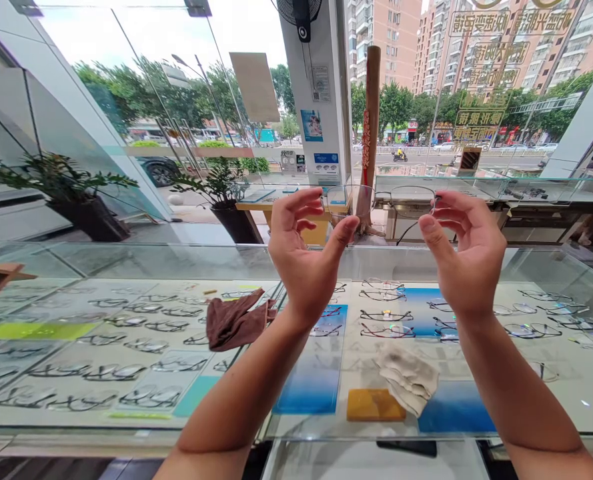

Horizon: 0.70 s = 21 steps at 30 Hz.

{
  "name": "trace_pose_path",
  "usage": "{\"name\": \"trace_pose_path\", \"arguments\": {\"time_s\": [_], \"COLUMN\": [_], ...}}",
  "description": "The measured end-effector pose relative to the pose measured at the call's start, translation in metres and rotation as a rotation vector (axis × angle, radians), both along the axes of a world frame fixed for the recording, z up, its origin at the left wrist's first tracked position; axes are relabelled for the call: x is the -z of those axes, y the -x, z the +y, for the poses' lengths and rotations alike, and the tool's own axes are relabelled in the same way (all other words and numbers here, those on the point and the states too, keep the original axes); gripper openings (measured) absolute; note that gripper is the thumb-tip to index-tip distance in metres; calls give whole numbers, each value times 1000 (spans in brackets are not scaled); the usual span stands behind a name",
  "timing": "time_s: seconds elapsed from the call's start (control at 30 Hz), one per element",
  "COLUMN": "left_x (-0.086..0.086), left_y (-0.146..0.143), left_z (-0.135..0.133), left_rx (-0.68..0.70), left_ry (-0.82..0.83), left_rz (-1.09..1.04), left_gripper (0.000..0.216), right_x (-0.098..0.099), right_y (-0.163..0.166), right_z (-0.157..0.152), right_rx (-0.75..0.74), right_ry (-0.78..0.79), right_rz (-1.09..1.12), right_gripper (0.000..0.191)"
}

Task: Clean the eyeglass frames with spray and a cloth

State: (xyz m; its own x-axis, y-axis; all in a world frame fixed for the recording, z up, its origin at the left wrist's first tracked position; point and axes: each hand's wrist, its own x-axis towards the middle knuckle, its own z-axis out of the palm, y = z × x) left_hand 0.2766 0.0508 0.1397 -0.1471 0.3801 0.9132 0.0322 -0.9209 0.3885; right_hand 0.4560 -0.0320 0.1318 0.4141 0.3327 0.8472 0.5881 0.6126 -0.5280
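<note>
Both my hands are raised above a glass display counter [126, 427], palms facing me. Between them I hold up a pair of thin-rimmed glasses [393, 200] with clear lenses. My left hand [306, 257] pinches the glasses' left end with curled fingers and thumb. My right hand [463, 250] grips the right end near the temple, fingers curled. One temple arm hangs down below the frame. The lenses are nearly see-through against the street outside.
A brown cloth [236, 321] lies on the counter top at left, a beige cloth [409, 379] and an orange block [375, 405] nearer me. Several rows of glasses lie under the glass. Potted plants [223, 197] and a wooden post [371, 133] stand beyond.
</note>
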Motion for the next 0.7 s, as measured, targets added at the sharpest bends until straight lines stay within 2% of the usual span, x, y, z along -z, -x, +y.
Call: {"name": "trace_pose_path", "arguments": {"time_s": [0.7], "left_x": [1], "left_y": [1], "left_z": [0], "left_rx": [-88], "left_ry": [-89], "left_rz": [7], "left_gripper": [48], "right_x": [-1], "right_y": [1], "right_z": [2], "right_rx": [-40], "right_ry": [28], "right_rz": [38], "right_gripper": [34]}}
